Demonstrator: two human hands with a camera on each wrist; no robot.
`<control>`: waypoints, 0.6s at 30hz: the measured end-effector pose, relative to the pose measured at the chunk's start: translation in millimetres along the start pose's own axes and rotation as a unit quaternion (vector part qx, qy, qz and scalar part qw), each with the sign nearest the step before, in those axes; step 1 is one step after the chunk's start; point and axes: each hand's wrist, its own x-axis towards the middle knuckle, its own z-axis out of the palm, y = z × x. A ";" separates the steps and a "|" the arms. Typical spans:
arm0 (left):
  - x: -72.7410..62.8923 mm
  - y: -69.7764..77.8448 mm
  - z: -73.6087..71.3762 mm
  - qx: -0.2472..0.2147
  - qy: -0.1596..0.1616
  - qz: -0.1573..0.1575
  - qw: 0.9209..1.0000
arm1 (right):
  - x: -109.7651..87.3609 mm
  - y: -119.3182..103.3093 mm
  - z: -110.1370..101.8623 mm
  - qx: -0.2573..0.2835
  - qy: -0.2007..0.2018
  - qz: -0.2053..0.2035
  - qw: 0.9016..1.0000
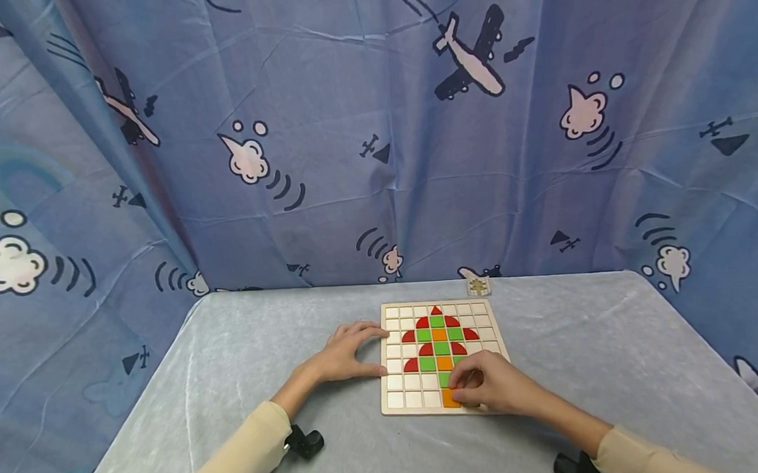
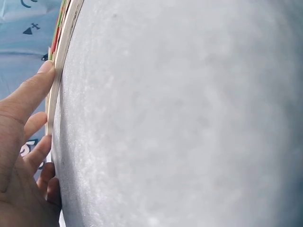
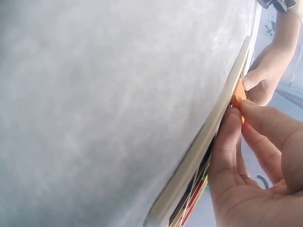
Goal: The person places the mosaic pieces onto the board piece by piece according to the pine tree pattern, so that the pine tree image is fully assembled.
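Observation:
A square wooden grid board (image 1: 414, 399) lies on the table, with red quarter-round pieces, green and orange square tiles and a red triangle set in it as a tree shape. My right hand (image 1: 490, 383) pinches an orange square tile (image 1: 449, 398) between thumb and fingertips at the bottom row. In the right wrist view that tile (image 3: 239, 96) stands tilted near the board's edge. My left hand (image 1: 342, 354) is spread at the board's left side, thumb and fingertips touching the rim. The right hand hides the board's lower right part.
A small patterned card (image 1: 479, 286) lies behind the board, by the table's back edge. The table has a grey-white cloth (image 1: 262, 326). A blue curtain (image 1: 325, 161) with airplane prints hangs behind it. Dark wrist cameras (image 1: 307, 443) sit at both cuffs.

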 end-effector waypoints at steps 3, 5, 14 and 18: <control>-0.1 0.0 -0.1 0.000 -0.001 -0.001 1.000 | 0.3 0.2 0.0 -0.002 -0.001 0.003 1.000; -0.2 -0.2 0.0 0.000 0.000 0.001 1.000 | 0.3 0.6 0.1 -0.003 -0.001 0.002 1.000; 2.3 -1.0 0.1 0.003 0.003 0.002 1.000 | -1.9 1.5 -0.4 -0.008 0.000 0.002 1.000; 1.9 -0.2 -0.6 0.001 0.006 0.006 1.000 | -5.3 2.5 -5.9 0.010 0.002 0.004 1.000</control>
